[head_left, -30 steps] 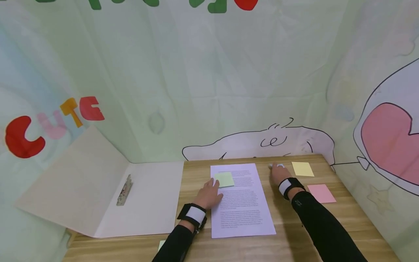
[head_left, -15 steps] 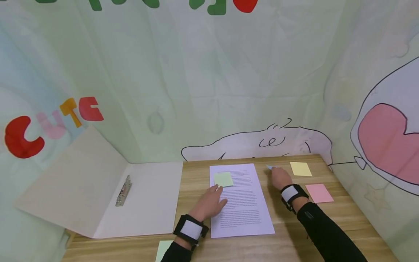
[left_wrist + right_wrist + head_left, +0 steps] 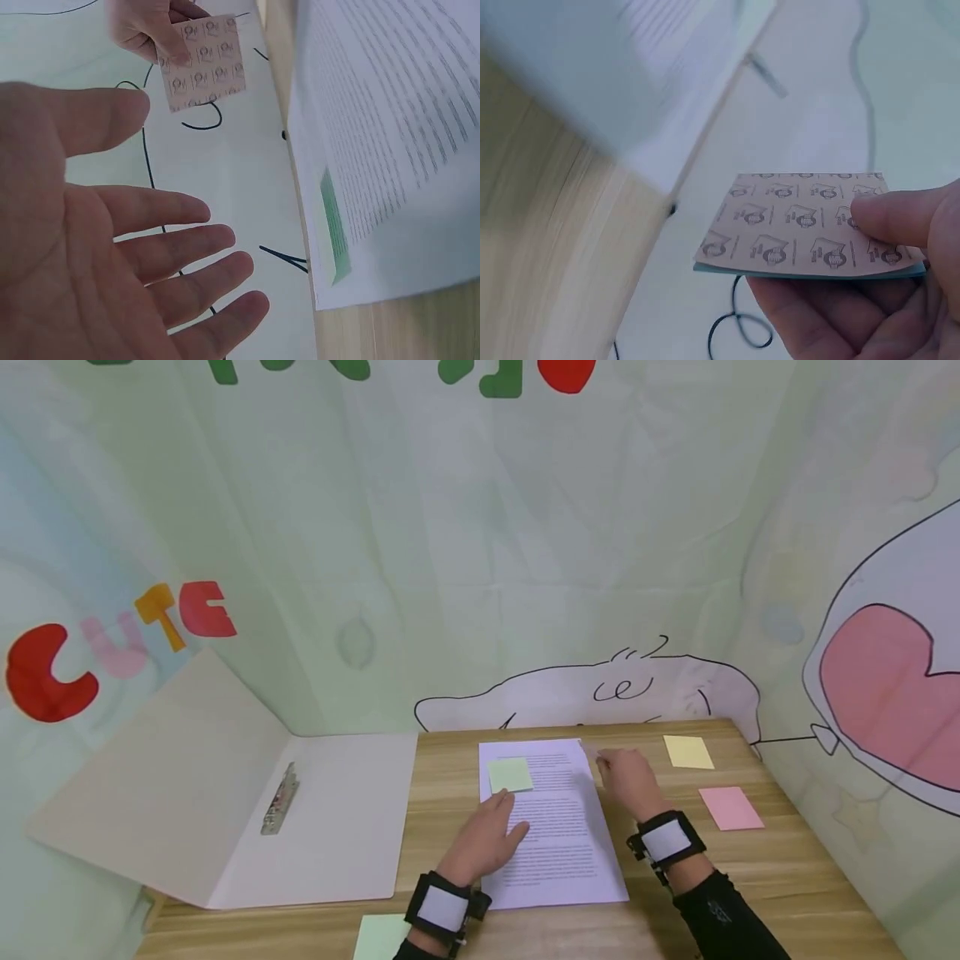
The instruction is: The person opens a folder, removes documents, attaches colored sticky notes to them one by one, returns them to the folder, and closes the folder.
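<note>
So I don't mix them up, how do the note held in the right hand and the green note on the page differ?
The held note is pinched in the right hand; the green note lies on the page. The held note shows a pinkish, patterned face; the green note shows a plain one. Both look roughly square.

Black sleeves [image 3: 723, 920], black wristbands [image 3: 667, 841] (each white-patched)
</note>
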Demonstrator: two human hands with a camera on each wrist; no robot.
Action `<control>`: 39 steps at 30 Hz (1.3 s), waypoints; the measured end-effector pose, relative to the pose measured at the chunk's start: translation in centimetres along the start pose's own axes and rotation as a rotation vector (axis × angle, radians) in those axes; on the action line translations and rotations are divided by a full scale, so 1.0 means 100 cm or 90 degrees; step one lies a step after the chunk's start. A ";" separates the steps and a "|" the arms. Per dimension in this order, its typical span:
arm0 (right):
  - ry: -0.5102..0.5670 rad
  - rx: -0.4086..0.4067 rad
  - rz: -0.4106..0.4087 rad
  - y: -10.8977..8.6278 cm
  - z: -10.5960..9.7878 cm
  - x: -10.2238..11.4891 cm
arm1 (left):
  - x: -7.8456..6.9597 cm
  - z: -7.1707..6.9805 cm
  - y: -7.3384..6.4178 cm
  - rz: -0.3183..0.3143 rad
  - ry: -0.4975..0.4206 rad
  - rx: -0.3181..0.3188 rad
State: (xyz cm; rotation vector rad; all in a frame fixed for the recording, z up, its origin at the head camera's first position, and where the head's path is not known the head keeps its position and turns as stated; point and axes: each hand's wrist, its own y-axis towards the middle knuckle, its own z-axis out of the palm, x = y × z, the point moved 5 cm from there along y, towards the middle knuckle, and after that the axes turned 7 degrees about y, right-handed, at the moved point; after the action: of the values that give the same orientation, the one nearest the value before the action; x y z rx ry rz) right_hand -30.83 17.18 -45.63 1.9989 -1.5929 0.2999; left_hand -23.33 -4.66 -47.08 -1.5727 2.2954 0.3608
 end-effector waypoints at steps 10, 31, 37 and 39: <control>0.105 -0.044 -0.010 -0.036 0.015 0.059 | -0.009 0.000 0.001 0.031 -0.103 -0.045; 0.100 -0.005 -0.167 -0.061 0.023 0.132 | -0.006 0.001 0.002 -0.119 -0.773 -0.015; 0.122 0.090 -0.188 -0.058 0.019 0.125 | -0.006 0.000 0.004 -0.100 -0.859 0.017; 0.140 0.113 -0.187 -0.056 0.018 0.122 | -0.005 0.001 0.004 -0.097 -0.865 0.021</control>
State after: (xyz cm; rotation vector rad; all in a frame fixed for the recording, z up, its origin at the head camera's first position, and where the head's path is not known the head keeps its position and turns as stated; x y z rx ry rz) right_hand -22.53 6.86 -42.62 2.2128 -1.1546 0.5403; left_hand -23.52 -4.01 -46.94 -0.9151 1.0963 0.9558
